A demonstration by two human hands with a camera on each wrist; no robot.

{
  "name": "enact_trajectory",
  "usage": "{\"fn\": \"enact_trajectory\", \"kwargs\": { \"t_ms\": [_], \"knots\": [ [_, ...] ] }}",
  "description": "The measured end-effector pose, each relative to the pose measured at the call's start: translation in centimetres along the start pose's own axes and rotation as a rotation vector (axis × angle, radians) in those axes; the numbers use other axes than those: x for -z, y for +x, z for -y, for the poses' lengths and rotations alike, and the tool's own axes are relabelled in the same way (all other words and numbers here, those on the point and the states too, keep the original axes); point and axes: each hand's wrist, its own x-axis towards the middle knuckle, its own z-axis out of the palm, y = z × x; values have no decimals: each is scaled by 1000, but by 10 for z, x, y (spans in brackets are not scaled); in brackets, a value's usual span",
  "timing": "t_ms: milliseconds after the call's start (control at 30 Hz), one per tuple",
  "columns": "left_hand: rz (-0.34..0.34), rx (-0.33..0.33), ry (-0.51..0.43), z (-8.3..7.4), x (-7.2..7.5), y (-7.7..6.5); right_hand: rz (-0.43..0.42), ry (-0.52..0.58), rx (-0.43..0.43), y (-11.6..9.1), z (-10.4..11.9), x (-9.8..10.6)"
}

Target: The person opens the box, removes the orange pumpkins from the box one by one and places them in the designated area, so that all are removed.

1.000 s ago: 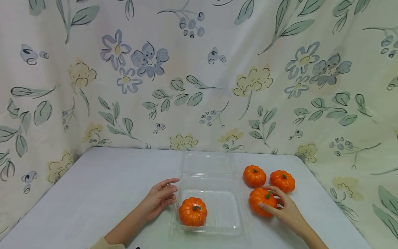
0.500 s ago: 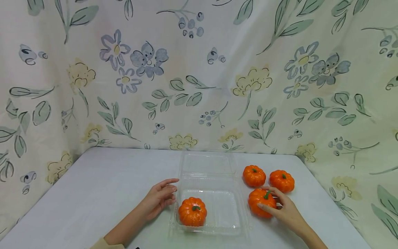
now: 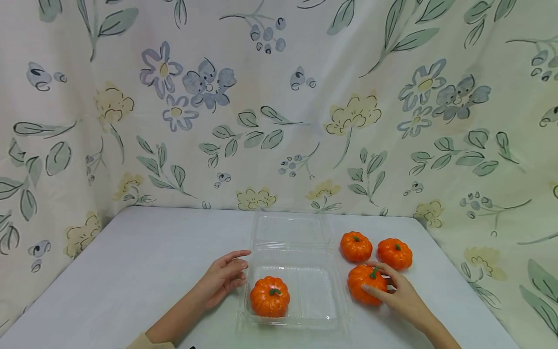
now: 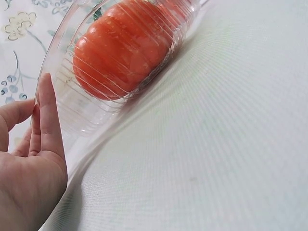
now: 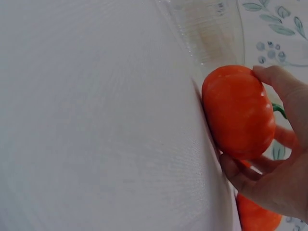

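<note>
Beside the hinged clear plastic box (image 3: 320,295), my left hand (image 3: 220,280) holds its fingers fairly straight, the fingertips right at the box's left rim. In the left wrist view, the thumb and fingers (image 4: 49,115) meet that rim. One small orange pumpkin (image 3: 270,297) with a green stem sits in the box's left half. To the right of the box, my right hand (image 3: 403,295) grips a second orange pumpkin (image 3: 363,285), thumb on the near side and fingers behind. The right wrist view shows that pumpkin (image 5: 237,113) low at the table surface, between thumb and fingers.
Two more orange pumpkins (image 3: 356,246) (image 3: 395,254) stand behind the right hand. The box's lid (image 3: 291,230) lies folded back toward the rear table edge. A white cloth covers the table (image 3: 144,261), and a floral curtain (image 3: 279,106) hangs behind it.
</note>
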Motion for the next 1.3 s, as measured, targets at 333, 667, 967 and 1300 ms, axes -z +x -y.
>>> {"fn": "enact_trajectory", "kwargs": {
  "t_ms": [333, 667, 967, 1300],
  "knots": [
    [5, -3, -2, 0, 1, 0, -1, -1, 21, -1, 1, 2],
    [9, -7, -4, 0, 1, 0, 9, 3, 64, -5, 4, 7],
    [16, -12, -6, 0, 0, 0, -22, -10, 131, -9, 9, 15],
    [13, -7, -5, 0, 1, 0, -89, -30, 187, -11, 14, 21]
  ]
}}
